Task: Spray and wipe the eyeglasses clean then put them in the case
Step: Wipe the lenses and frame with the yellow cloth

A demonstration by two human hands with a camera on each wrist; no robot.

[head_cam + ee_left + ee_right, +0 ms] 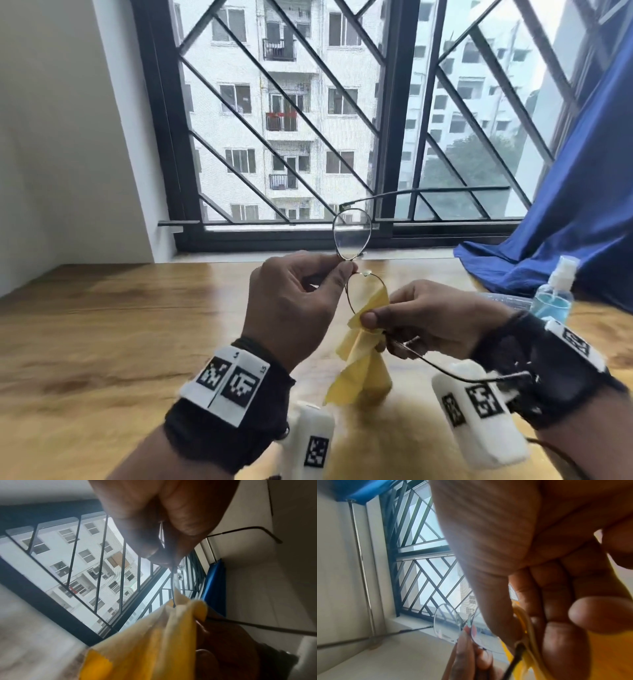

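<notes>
Thin wire-framed eyeglasses (352, 233) are held upright above the wooden table (102, 325), one lens over the other, arms unfolded. My left hand (298, 301) pinches the frame near the bridge between thumb and forefinger. My right hand (428, 318) pinches a yellow cloth (359, 359) round the lower lens, thumb on the near side. The cloth hangs down below the hands. In the left wrist view the frame (175, 582) runs down into the cloth (154, 642). The right wrist view shows the upper lens (447, 622) and cloth (607, 655). No case is in view.
A clear spray bottle (555, 294) of blue liquid with a white nozzle stands on the table at the right, by a blue curtain (565, 222). A barred window (342, 120) fills the back. White wall stands at the left.
</notes>
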